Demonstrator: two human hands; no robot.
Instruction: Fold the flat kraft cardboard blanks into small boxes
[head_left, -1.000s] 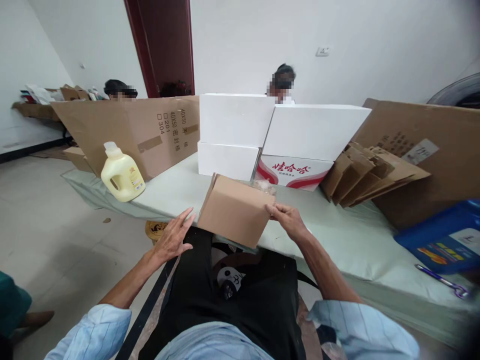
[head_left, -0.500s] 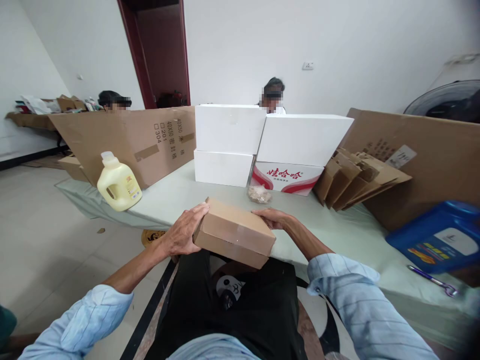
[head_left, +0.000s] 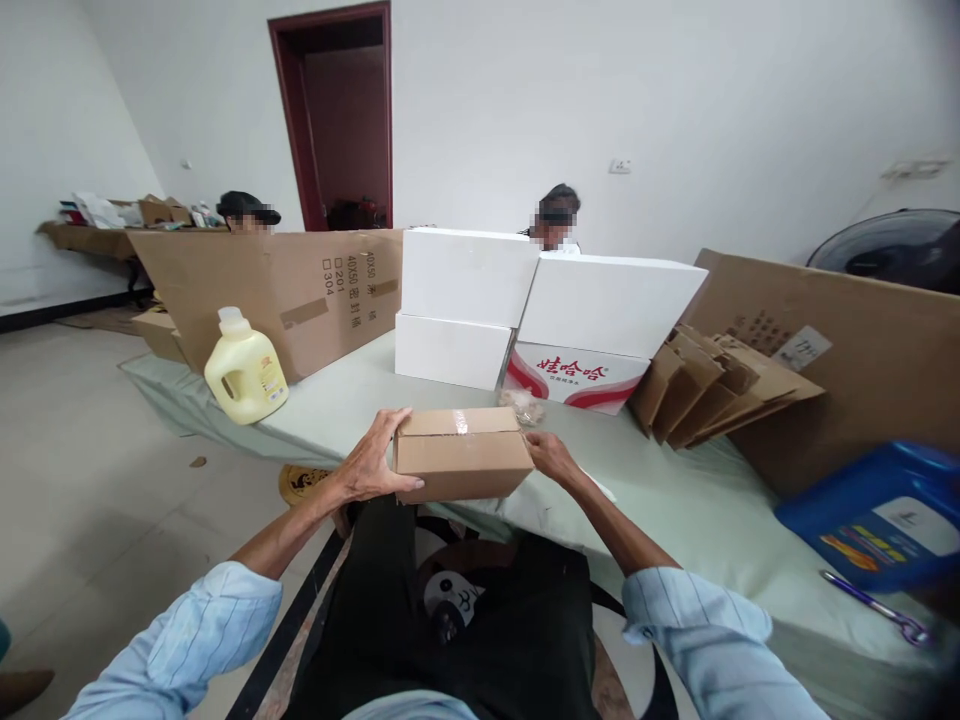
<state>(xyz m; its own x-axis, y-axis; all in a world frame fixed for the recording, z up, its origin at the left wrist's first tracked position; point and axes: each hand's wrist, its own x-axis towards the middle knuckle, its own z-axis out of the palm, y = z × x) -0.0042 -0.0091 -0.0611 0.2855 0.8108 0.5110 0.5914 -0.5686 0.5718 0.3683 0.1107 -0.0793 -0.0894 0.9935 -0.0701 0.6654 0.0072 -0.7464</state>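
You have one small brown carton [head_left: 463,468] between your two hands, at the near edge of the worktop [head_left: 712,505] and in front of your lap; whether its underside touches the cloth, you cannot tell from here. One shiny strip of tape shows on its top. Your left hand [head_left: 375,465] grasps the left end, thumb on the front face and fingers around the corner. Your right hand [head_left: 553,457] has its fingers closed on the carton's right end.

Just behind the carton lies one small clear bag [head_left: 523,407] with brownish contents. Beyond it you face four white boxes in two stacks of two: three plain ones [head_left: 469,275], and one red-printed box [head_left: 576,378] at the bottom of the right stack. To their right lean several folded cartons [head_left: 705,385], overlapping too much to count surely, against one large cardboard panel [head_left: 862,350] bearing one white label.

On your left stand one pale yellow jug [head_left: 251,375] and one large printed carton [head_left: 330,300]. On your right are one blue container [head_left: 881,515], tilted, and one purple-handled tool [head_left: 874,605]. Past the boxes, two people's heads show, with one doorway [head_left: 349,130] between them.
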